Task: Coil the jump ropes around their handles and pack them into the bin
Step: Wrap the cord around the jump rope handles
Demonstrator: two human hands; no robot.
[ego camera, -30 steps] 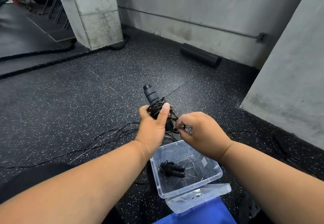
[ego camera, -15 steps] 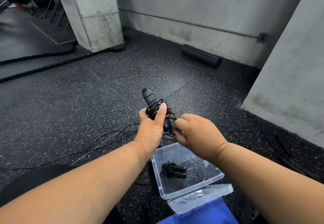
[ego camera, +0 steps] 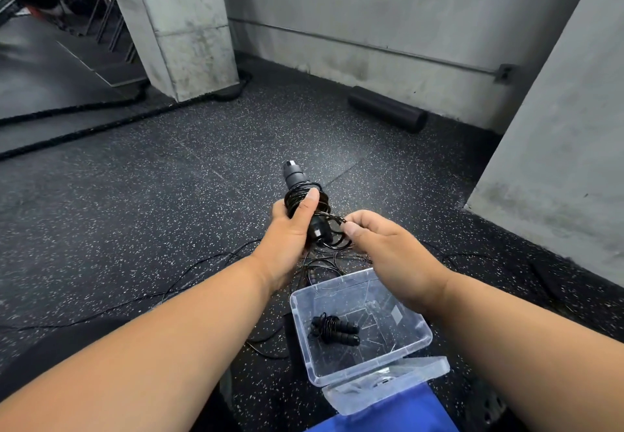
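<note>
Clear plastic bin (ego camera: 423,338) at your knees already holds one coiled rope (ego camera: 334,328); your left hand (ego camera: 290,239) grips the handles (ego camera: 304,202) of a second above the floor, while your right hand (ego camera: 378,246) pinches its cord (ego camera: 332,219), with more loose rope (ego camera: 189,273) left to pack

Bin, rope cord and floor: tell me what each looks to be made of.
Bin: clear, glossy rigid plastic, by the look; the packed rope shows through its walls.
Cord: thin, black, slightly shiny, holding springy loops; probably coated wire or PVC, can't tell which.
Floor: matte black with pale flecks, likely rubber gym flooring.
</note>
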